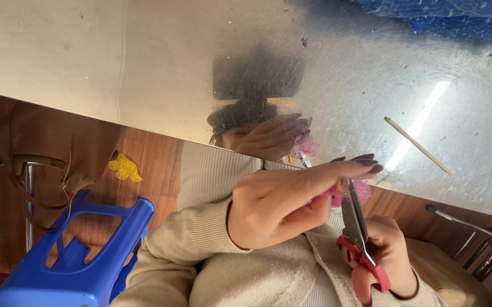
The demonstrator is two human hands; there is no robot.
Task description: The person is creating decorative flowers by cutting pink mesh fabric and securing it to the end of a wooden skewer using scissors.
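The left hand (280,207) is pinching a small, soft, light-looking pink flower piece (362,192); the right hand (385,256) is gripping red-handled metal scissors (358,230), blades nearly closed beside it.

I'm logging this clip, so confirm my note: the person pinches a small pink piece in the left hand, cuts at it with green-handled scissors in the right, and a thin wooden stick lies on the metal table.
One detail is wrong: the scissors have red handles, not green, as the head view shows. The left hand does pinch the small pink piece, the right hand works the scissors, and the thin wooden stick lies on the metal table.
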